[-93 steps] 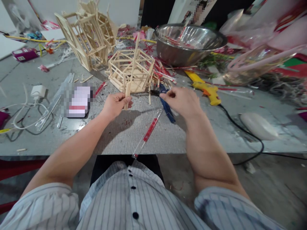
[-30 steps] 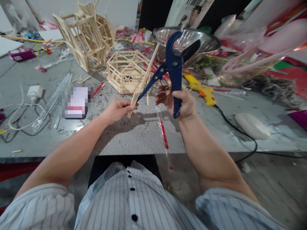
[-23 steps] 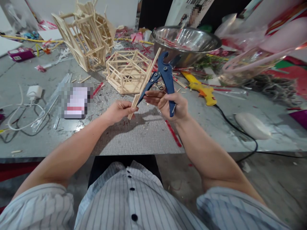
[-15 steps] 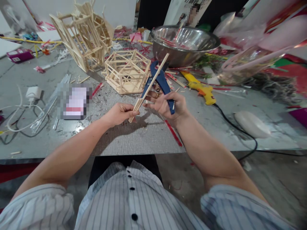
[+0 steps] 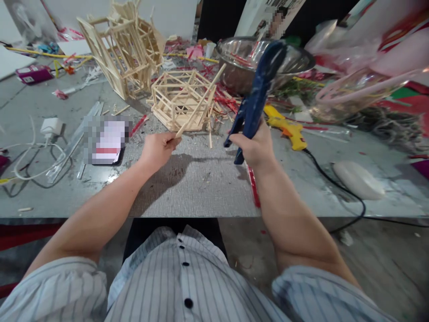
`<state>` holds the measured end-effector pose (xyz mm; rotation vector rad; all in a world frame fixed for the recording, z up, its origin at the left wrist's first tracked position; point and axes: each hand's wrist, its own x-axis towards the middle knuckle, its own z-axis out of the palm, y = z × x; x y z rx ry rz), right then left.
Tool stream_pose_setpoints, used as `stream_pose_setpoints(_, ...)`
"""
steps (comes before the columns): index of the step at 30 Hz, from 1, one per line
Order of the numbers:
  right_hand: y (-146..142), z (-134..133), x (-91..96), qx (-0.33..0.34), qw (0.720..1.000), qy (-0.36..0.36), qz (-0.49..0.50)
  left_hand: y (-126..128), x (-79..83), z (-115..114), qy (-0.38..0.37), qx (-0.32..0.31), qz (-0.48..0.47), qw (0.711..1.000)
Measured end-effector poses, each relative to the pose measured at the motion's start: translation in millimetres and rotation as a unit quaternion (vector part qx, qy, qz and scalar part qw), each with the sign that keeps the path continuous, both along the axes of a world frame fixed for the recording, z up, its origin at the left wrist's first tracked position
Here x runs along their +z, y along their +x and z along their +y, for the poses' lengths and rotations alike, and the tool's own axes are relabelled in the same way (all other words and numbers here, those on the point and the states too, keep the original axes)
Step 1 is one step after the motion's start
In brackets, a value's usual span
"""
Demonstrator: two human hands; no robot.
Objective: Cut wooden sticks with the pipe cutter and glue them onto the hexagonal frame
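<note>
My left hand (image 5: 157,150) is closed on the lower end of a few long wooden sticks (image 5: 200,101), which slant up to the right over a hexagonal stick frame (image 5: 181,103). My right hand (image 5: 256,147) grips the handles of blue cutters (image 5: 256,100), held upright with the handles squeezed together and the jaw end pointing down-left, a little apart from the sticks. A red stick in a clear sleeve (image 5: 254,188) lies on the table under my right wrist.
On the grey table (image 5: 201,188) stand a taller stick structure (image 5: 122,49), a steel bowl (image 5: 234,71), a yellow glue gun (image 5: 284,125) with a black cord, a white oval object (image 5: 358,179), a phone (image 5: 103,143) and a white charger (image 5: 52,127). Red scraps litter the back.
My right hand picked the blue cutters off the table, brought the jaws to the sticks, then raised them upright and drew them away. The sticks look shorter at the bottom.
</note>
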<state>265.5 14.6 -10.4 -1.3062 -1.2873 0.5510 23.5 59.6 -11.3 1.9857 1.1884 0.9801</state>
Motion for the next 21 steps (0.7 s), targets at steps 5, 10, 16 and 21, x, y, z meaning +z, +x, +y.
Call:
stream_pose_setpoints(5,3,-1,-4.4,-0.029,0.969,0.012,-0.244,-3,-2.5,3,0.065,0.021,0.009,0.998)
stream_pose_setpoints(10,1,-3,-3.0,-0.021,0.937,-0.021,-0.349,-4,-0.1,3,0.08,0.026,0.016,0.996)
stream_pose_setpoints(16,-7,-8,0.8,0.049,0.924,-0.035,-0.377,-3,0.4,2,0.077,0.035,0.021,0.996)
stream_pose_setpoints(21,-11,-10,-1.3,0.073,0.928,-0.04,-0.363,-2,0.3,1,0.094,0.038,0.05,0.994)
